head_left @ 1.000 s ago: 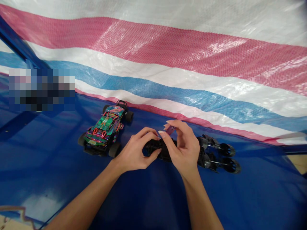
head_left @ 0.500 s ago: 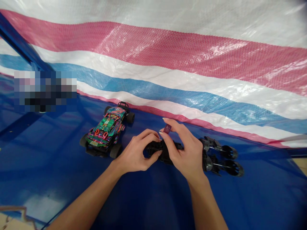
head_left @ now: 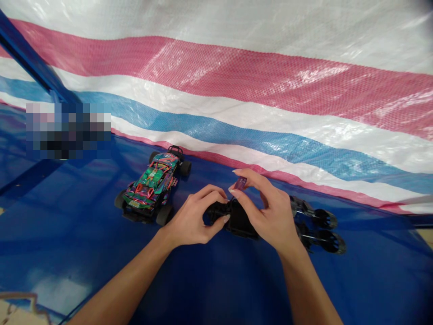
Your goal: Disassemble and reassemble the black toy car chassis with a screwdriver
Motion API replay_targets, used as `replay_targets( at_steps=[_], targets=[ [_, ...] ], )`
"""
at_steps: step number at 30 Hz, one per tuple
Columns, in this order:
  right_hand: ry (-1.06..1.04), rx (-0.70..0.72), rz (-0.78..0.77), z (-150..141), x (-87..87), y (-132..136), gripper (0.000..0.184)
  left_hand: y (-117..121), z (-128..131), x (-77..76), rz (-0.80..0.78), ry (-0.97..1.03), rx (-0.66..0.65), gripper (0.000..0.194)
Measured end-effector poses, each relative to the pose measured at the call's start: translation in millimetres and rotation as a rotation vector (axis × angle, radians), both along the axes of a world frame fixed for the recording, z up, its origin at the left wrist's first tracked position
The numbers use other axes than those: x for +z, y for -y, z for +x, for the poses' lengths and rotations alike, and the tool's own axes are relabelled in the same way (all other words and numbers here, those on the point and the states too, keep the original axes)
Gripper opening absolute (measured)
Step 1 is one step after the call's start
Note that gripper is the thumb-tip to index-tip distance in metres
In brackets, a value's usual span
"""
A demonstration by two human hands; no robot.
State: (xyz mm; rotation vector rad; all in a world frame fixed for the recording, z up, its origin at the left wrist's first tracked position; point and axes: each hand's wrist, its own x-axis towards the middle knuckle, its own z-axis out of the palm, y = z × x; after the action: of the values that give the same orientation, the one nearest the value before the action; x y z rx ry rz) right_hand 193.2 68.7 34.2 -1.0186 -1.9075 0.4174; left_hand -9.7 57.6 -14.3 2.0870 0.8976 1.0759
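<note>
A black toy car chassis lies on the blue surface between my hands. My left hand is closed round its left end, thumb and fingers on either side of it. Just above the chassis, my right hand pinches a small purple-handled screwdriver between thumb and fingertips. A thin shaft seems to run down from the handle to the chassis; the tip's exact contact is hidden. Beyond my left hand stands a finished-looking green and multicoloured toy car with black wheels.
Black frame parts with round ends lie to the right of my right hand. A striped red, white and blue plastic sheet rises behind the blue tabletop. A blue post stands at the upper left, near a blurred-out patch.
My right hand has shifted slightly right and the purple handle has tilted a little, uncovering more of the chassis. My left hand keeps its grip. The whole view has moved slightly.
</note>
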Motion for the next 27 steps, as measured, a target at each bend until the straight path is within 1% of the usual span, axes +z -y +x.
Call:
replay_targets(
  at_steps=[2,5,10,13,15,17,19,21,24,27],
  targets=[
    [-0.014,0.006,-0.012,1.8,-3.5,-1.0,0.039,0.0,0.7,-0.5,-0.002,0.007,0.001,0.024],
    [-0.02,-0.004,0.03,3.7,-4.9,-1.2,0.04,0.6,1.5,-0.2,-0.003,0.001,0.005,0.023],
    [-0.03,-0.01,0.13,1.5,0.5,-2.8,0.034,2.2,1.2,1.5,-0.01,-0.019,0.017,0.022],
    [-0.056,0.002,0.11,-0.3,2.9,-4.2,0.03,2.4,0.4,1.9,-0.014,-0.018,0.015,0.022],
    [-0.067,0.013,0.071,-0.4,2.9,-3.8,0.033,2.0,0.2,1.6,-0.017,-0.015,0.009,0.022],
    [-0.063,0.018,0.052,-0.1,1.8,-2.3,0.04,1.3,0.1,0.9,-0.021,-0.012,0.002,0.023],
    [-0.031,0.008,0.072,0.1,0.5,-0.1,0.05,0.7,0.2,0.3,-0.027,-0.007,-0.005,0.023],
    [0.018,-0.001,0.118,-0.3,-0.3,1.6,0.055,0.5,0.4,0.1,-0.03,-0.003,-0.012,0.023],
    [0.059,0.011,0.185,-1.8,0.7,1.8,0.049,1.0,0.3,0.8,-0.03,-0.013,-0.011,0.024],
    [0.012,0.032,0.233,-2.4,3.2,0.2,0.037,1.9,-0.1,2.2,-0.029,-0.034,0.0,0.024]
  ],
)
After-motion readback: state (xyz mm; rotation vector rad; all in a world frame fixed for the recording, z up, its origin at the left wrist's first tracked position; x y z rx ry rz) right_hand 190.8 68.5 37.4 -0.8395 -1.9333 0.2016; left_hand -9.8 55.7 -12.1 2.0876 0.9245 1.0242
